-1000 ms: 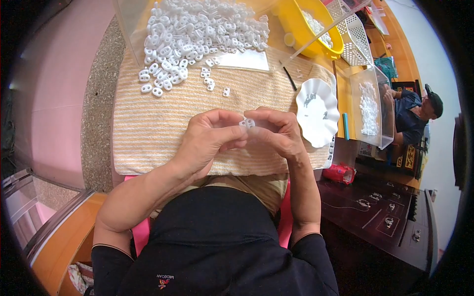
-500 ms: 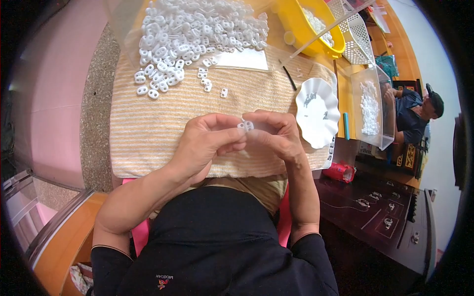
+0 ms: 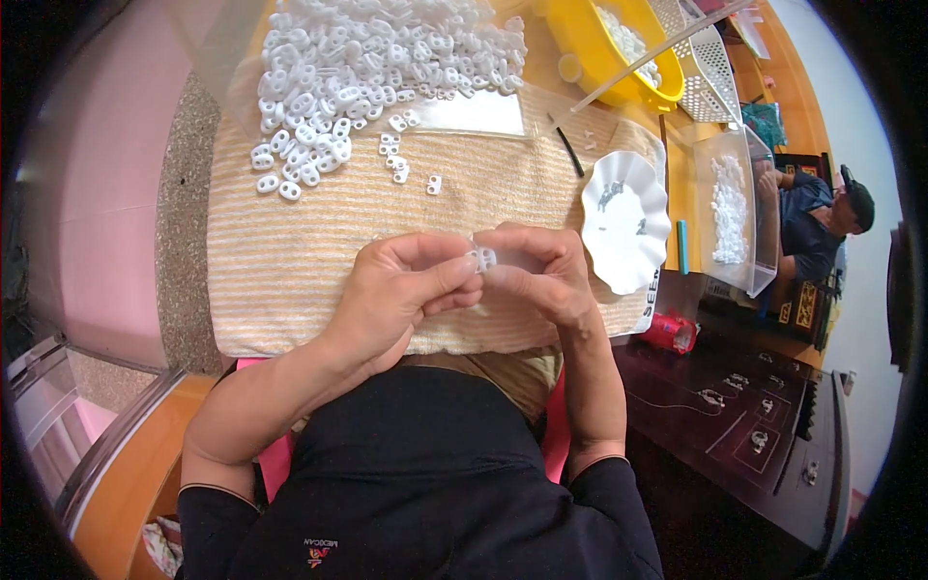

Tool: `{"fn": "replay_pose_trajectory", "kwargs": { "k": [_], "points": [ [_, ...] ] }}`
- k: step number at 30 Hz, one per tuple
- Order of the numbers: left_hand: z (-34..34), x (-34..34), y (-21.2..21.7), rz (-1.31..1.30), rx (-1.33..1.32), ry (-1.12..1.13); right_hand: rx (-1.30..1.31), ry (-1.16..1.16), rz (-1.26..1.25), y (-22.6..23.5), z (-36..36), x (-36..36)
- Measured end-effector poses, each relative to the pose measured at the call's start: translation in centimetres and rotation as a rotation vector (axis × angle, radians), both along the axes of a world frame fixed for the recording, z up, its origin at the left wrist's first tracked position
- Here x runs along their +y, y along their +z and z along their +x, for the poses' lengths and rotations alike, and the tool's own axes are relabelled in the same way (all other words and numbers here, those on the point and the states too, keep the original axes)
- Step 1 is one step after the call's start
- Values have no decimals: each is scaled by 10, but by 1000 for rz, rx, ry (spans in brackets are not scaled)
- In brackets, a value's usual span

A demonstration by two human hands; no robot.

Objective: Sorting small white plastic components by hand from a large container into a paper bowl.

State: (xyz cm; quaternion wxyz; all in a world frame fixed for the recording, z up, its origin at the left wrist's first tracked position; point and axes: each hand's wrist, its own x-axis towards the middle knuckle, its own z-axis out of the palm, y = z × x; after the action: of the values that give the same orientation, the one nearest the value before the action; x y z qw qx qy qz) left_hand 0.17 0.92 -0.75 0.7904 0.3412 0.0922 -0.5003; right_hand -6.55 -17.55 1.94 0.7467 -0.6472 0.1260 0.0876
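Between my two hands, over the near part of the striped towel, is a small white plastic piece with two holes (image 3: 486, 258), which looks like a cord lock. My left hand (image 3: 406, 285) pinches it from the left with thumb and forefinger, the other fingers curled under. From the right, the thumb and forefinger of my right hand (image 3: 541, 271) close on the same piece, and its lower part is partly hidden. Beyond my hands lie several loose two-hole pieces (image 3: 434, 185), near a large heap of the same white pieces (image 3: 387, 68).
A white scalloped dish (image 3: 628, 208) holding small grey bits sits to the right. Near it are a black stick (image 3: 570, 153) and a teal stick (image 3: 682, 246). Farther off stand a yellow basket (image 3: 669, 97) and a clear bin (image 3: 759, 246) of white parts. Another person (image 3: 812, 217) works beyond.
Both hands keep their pinch on the white piece and sit slightly lower in the picture. The piece has turned a little between my fingers. The view has shifted slightly.
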Motion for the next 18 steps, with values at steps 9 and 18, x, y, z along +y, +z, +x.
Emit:
{"fn": "replay_pose_trajectory", "kwargs": {
  "k": [9, 18],
  "points": [
    [0, 0, -4, -20, 4, -22, -56, -8, 71, -5, -2, 3],
    [4, -1, -2, -35, -21, -74, -91, -8, 98, -3, -1, 4]
  ]
}}
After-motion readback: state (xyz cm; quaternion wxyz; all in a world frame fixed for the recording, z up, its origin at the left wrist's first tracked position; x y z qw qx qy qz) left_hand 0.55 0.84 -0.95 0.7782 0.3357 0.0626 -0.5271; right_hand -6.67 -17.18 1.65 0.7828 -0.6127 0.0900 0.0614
